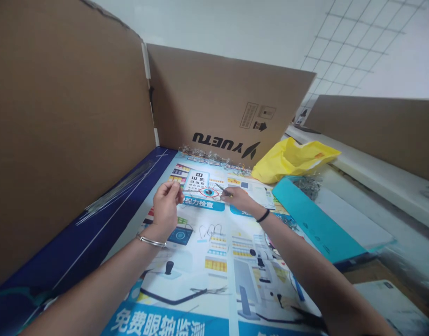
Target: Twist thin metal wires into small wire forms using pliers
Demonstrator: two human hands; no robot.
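My left hand (166,203), with a silver bangle at the wrist, is pinched on one end of a thin metal wire (191,190) above a printed eye-care poster (214,261) that covers the table. My right hand (239,198), with a black band at the wrist, is closed round a slim dark tool (222,189) whose tip points toward the wire. Bent wire pieces (210,230) lie on the poster just below the two hands.
Brown cardboard walls (60,126) enclose the left and back; the back panel (228,107) carries upside-down lettering. A row of small wire pieces (210,156) runs along its foot. A yellow plastic bag (291,158), a teal sheet (312,219) and a wire pile (307,184) lie at right.
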